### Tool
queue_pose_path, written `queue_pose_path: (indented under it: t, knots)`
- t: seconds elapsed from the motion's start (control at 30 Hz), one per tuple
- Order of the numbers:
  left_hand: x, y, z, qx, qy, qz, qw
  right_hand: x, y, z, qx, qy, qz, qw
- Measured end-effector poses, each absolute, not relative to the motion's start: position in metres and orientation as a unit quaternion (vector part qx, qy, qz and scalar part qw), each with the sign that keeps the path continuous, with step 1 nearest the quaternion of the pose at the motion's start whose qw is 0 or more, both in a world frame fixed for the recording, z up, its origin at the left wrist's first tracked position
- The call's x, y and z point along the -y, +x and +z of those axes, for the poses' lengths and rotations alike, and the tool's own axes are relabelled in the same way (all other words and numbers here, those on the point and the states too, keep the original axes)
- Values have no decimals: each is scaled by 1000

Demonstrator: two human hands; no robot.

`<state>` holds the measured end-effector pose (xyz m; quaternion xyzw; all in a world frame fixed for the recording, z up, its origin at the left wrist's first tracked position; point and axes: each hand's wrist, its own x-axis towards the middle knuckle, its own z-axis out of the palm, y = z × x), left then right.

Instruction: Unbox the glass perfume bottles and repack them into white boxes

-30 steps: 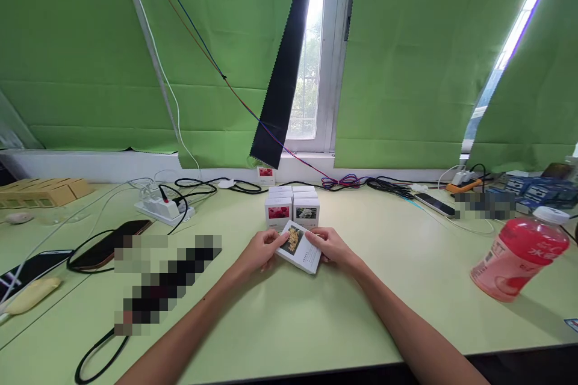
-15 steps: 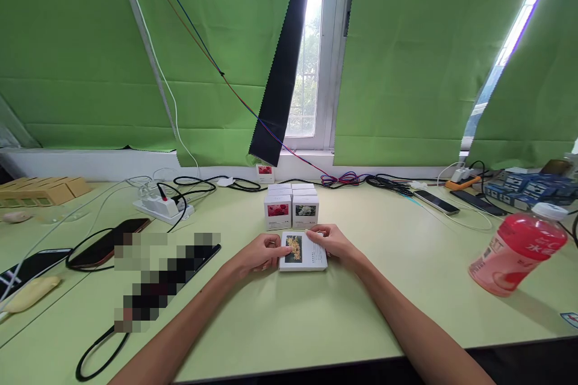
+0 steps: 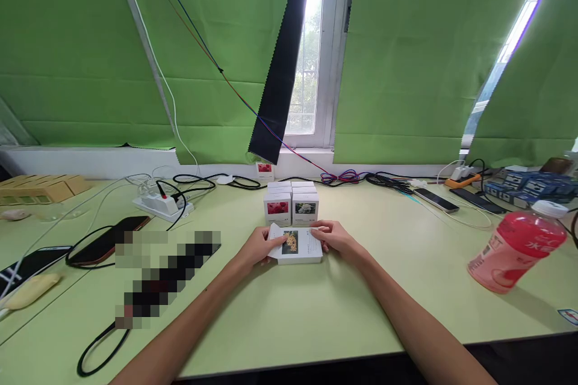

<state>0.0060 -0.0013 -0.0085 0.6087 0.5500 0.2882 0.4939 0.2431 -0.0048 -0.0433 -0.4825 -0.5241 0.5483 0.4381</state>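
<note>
Hands pinch flat white cardbd box w/ yellow-flower pic at opp. ends, L by its jutting flap, low at pale-green surface, just in front of white boxy cartons w/ red & white flower pics.

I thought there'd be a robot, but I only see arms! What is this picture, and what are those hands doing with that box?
There's no robot: those are a person's own bare hands. The camera is worn on that person's head, looking forward and down.

The left hand and right hand hold a white box with a yellow flower picture, one hand at each end. A flap seems to stick out on its left.

Right behind stand more white boxes; the front two show red and white flowers. Also on the pale green table are a pink drink bottle on the right and a white power strip on the left.
</note>
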Motion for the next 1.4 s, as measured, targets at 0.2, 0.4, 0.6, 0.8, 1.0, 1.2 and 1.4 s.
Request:
queue_pose_path:
  t: [0.2,0.4,0.6,0.8,1.0,1.2,1.4]
  knots:
    - [-6,2,-12,-588,593,300,461,5,246,-37,524,-463,565,438]
    - [-5,1,-10,-592,592,301,457,5,247,-36,528,-456,577,425]
    - [-4,2,-9,-589,591,311,455,9,246,-35,533,-505,529,425]
    - [-3,2,-7,-553,595,347,468,7,247,-38,562,-545,444,436]
    - [-8,-6,-7,-477,608,371,515,14,230,-31,621,-524,299,501]
    - [-8,-12,-8,-471,642,327,508,27,215,-32,807,-409,197,379]
    - [-5,-20,-3,-494,696,197,482,24,217,-37,805,-442,210,335]
